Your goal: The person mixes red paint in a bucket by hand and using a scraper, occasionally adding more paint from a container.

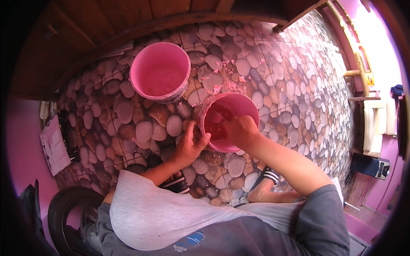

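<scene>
On the floor in front of me stands a pink bucket [252, 102] with dark red patches on its inner wall and bottom. My right hand [240, 131] reaches over its rim, fingers curled closed inside. Whatever those fingers hold, if anything, is hidden. At the bucket's left side is my left hand [190, 145], its thumb and fingers spread apart, the thumb up against the rim. A second pink bucket [184, 57] stands upright farther off to the left, with a pale coating and bits at its bottom; neither hand touches it.
Pink flakes [217, 88] lie scattered on the pebble-patterned floor [144, 131] beyond and between the buckets. Dark wooden furniture [171, 10] closes off the far side. A white panel [55, 145] leans at the left wall, near a black tyre [64, 205]. My sandalled feet [262, 190] flank the near bucket.
</scene>
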The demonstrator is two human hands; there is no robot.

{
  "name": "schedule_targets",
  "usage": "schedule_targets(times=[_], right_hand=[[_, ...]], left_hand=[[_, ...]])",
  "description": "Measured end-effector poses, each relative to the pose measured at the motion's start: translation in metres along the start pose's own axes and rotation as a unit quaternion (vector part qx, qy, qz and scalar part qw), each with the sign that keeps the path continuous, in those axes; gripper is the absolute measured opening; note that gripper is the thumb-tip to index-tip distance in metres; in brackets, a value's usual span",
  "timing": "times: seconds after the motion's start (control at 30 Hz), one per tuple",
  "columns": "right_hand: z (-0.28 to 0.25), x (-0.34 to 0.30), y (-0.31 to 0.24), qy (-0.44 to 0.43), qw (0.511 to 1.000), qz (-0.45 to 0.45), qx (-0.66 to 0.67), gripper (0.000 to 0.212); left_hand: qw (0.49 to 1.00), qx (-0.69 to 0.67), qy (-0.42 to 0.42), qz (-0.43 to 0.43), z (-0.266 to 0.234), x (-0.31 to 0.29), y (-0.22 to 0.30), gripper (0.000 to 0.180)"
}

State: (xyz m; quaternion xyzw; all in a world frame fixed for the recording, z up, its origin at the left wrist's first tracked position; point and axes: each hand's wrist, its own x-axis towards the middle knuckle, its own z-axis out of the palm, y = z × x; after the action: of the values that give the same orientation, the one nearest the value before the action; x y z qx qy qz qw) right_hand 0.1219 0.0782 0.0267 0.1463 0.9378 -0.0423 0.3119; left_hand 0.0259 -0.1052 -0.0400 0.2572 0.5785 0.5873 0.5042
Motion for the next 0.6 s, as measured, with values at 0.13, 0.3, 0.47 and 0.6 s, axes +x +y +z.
schedule_targets(times=[0.13, 0.3, 0.47, 0.6], right_hand=[[0.001, 0.002, 0.014, -0.021, 0.999, -0.038, -0.032, 0.022], [0.011, -0.003, 0.019, -0.004, 0.999, -0.035, -0.003, 0.019], [0.011, -0.001, 0.007, -0.036, 0.999, -0.013, 0.009, 0.019], [0.023, 0.017, 0.013, 0.009, 0.967, 0.041, 0.253, 0.027]], left_hand=[[1.000, -0.005, -0.005, 0.014, 0.000, 0.002, -0.004, 0.055], [0.996, -0.072, 0.037, 0.036, 0.007, 0.002, -0.003, 0.054], [0.999, -0.054, 0.003, 0.003, 0.001, 0.000, -0.004, 0.055], [0.998, -0.052, 0.027, -0.004, 0.004, 0.000, -0.009, 0.057]])
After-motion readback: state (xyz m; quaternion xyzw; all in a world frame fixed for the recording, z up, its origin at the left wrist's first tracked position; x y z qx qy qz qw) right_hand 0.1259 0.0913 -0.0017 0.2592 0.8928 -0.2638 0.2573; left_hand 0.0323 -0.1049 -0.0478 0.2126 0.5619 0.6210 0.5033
